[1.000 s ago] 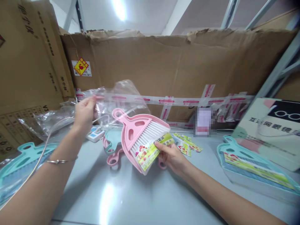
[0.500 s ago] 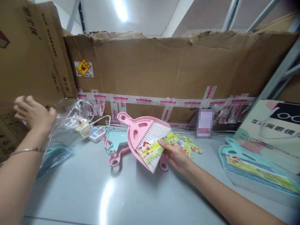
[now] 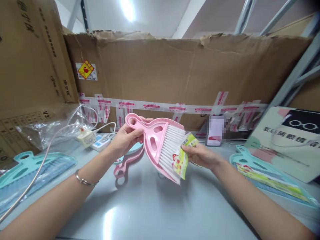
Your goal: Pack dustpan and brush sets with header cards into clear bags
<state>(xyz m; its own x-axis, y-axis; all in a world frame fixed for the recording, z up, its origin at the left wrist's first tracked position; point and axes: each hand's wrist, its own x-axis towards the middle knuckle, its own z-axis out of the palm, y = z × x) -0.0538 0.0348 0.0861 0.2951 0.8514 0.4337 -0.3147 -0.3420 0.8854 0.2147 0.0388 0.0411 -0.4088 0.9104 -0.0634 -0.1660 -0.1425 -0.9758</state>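
Observation:
My left hand is closed around the handle end of a pink dustpan and brush set, raised above the table and tilted. White bristles point down to the right, nested against the pan. At their tips my right hand pinches a green and yellow printed card, which looks bent over the bristles. Whether those fingers also touch the pan's edge is hidden. Behind the set, a second pink handle and a part of a light teal piece lie on the table.
Bagged teal dustpan sets lie at left and right. A power strip, a charger, and a cable run along the back left. A phone leans on the cardboard wall. A printed box stands right.
My left hand has come from the far left and taken the pink set's handle. My right hand has shifted right, and the card has turned from lying across the bristles to their tips.

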